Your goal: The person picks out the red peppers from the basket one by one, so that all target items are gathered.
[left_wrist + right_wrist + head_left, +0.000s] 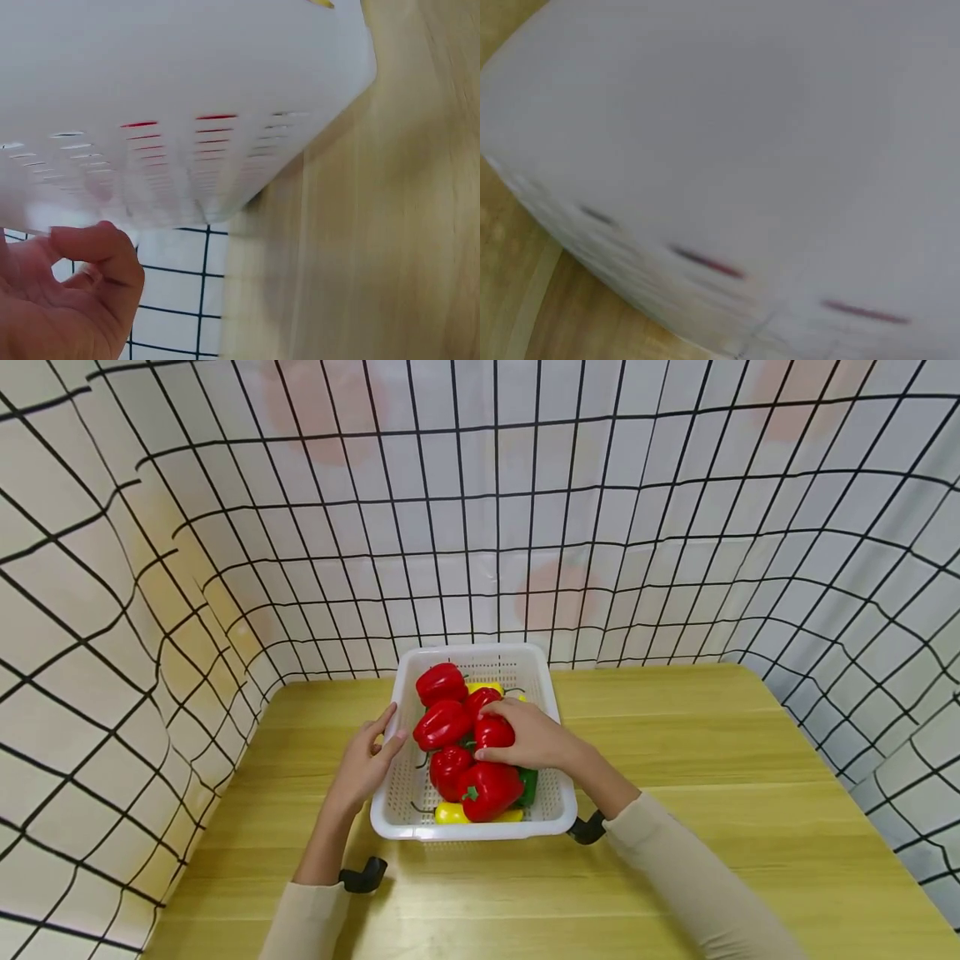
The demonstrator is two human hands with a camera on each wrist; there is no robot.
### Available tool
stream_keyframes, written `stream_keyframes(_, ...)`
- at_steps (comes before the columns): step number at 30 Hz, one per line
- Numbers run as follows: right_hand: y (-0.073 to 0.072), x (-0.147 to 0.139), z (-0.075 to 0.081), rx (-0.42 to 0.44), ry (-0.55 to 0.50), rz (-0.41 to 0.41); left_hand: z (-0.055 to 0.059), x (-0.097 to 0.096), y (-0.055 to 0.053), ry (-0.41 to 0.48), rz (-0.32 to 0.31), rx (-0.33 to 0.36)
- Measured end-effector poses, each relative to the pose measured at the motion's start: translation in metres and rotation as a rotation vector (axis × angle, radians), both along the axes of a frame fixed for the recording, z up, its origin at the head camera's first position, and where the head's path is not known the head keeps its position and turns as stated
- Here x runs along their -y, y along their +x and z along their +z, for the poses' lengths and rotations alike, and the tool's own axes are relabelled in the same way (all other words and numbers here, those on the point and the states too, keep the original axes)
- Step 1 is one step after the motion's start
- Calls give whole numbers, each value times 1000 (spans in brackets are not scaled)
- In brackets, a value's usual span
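A white plastic basket holds several red bell peppers heaped together. In the head view my right hand reaches over the basket's right rim, its thumb and fingers curled round a red bell pepper at the right of the heap. At the left rim, my left hand holds the basket, thumb over the edge and fingers along the outside. The left wrist view shows curled left fingers against the slotted basket wall. Only the basket's outer wall fills most of the right wrist view; the right hand is hidden there.
Yellow peppers and a green pepper lie partly under the red ones. The basket stands on a wooden table. Behind and at both sides rises a black wire grid with pale sheeting. Black wrist cameras protrude near the basket.
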State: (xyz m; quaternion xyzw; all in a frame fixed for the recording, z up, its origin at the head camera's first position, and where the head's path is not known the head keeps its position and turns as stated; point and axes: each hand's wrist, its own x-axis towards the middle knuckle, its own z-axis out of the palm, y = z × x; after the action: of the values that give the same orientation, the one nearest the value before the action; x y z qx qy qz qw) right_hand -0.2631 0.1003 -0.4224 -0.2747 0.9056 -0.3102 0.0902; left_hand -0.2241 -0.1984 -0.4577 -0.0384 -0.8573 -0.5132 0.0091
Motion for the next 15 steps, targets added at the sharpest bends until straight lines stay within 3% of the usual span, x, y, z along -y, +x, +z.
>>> stream_keyframes(8,-5,2,-2,23,22,-7,2,-4,1,28,41,58)
stream_keyframes(15,-6,0,-3,98,1,-8,2,-8,2,46,47,96)
